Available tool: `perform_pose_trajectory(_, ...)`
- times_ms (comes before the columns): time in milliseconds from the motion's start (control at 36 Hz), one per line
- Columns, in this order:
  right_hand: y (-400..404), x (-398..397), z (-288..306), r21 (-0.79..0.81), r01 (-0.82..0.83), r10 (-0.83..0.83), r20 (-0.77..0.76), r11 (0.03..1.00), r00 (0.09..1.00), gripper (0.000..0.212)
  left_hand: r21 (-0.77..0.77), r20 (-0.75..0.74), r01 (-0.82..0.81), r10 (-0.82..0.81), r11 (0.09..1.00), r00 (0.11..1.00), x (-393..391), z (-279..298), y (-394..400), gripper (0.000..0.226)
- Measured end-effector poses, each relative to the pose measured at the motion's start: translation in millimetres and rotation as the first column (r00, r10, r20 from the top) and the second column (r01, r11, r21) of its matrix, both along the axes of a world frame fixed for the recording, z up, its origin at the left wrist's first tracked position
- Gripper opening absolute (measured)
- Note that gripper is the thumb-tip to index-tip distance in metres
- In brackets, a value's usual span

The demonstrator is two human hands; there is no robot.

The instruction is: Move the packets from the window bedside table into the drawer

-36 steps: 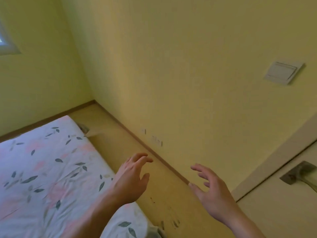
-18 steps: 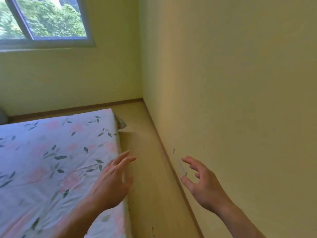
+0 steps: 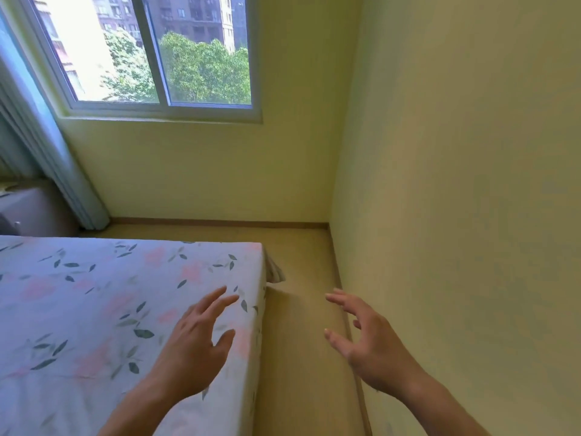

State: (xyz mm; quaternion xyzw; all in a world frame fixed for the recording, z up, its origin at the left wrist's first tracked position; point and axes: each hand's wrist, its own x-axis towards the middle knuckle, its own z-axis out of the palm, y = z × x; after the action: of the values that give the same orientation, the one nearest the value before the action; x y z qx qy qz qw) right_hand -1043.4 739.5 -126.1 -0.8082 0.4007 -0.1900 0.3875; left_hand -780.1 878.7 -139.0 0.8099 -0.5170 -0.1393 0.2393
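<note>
My left hand [image 3: 196,344] hovers above the right side of the bed, fingers spread and relaxed, holding nothing. My right hand [image 3: 366,338] is raised over the floor strip beside the yellow wall, fingers loosely spread and empty. At the far left edge, under the curtain, a pale bedside table [image 3: 30,209] is partly in view. No packets can be made out on it and no drawer is visible.
A bed [image 3: 94,309] with a floral sheet fills the lower left. A narrow wooden floor strip [image 3: 301,325] runs between the bed and the right wall [image 3: 456,215]. A window [image 3: 157,55] sits on the far wall with a blue curtain [image 3: 47,152] at its left.
The view has swung left and upward: the door and light switch left the frame, and the window, curtain and bedside table came in. Both hands stayed raised and empty.
</note>
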Motion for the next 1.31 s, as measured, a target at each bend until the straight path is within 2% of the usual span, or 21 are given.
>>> perform_pose_trajectory(222, -152, 43, 0, 0.036, -0.014, 0.013, 0.027, 0.999, 1.0, 0.055, -0.011, 0.05, 0.052, -0.051, 0.999, 0.997, 37, 12, -159, 0.059)
perform_pose_trajectory(361, -261, 78, -12, 0.029, -0.071, 0.07, 0.037, 0.997, 0.997, 0.056, 0.0, 0.068, 0.003, -0.003, 1.0, 0.998, 61, 5, -254, 0.058)
perform_pose_trajectory(611, -440, 177, -1, 0.005, -0.27, 0.27, 0.027, 0.963, 0.963, 0.057, -0.063, 0.022, -0.252, 0.254, 0.966, 0.967, 111, 17, -376, 0.057)
perform_pose_trajectory(833, -539, 296, 22, -0.038, -0.507, 0.507, -0.004, 0.861, 0.862, 0.057, -0.092, 0.016, -0.501, 0.505, 0.86, 0.863, 183, 20, -418, 0.056)
perform_pose_trajectory(1000, -618, 382, 8, -0.013, -0.571, 0.571, 0.02, 0.821, 0.821, 0.057, -0.08, 0.002, -0.607, 0.609, 0.79, 0.793, 258, 4, -474, 0.054)
perform_pose_trajectory(1111, -678, 430, 1, -0.017, -0.581, 0.58, -0.032, 0.814, 0.814, 0.057, -0.071, -0.021, -0.629, 0.629, 0.774, 0.777, 318, -7, -528, 0.054)
perform_pose_trajectory(1222, -743, 467, 9, -0.059, -0.556, 0.554, -0.038, 0.829, 0.831, 0.054, -0.088, -0.036, -0.562, 0.561, 0.822, 0.827, 375, -9, -606, 0.054)
perform_pose_trajectory(1306, -793, 490, 14, -0.03, -0.492, 0.491, -0.016, 0.87, 0.871, 0.052, -0.115, -0.04, -0.512, 0.511, 0.851, 0.858, 403, 3, -667, 0.055)
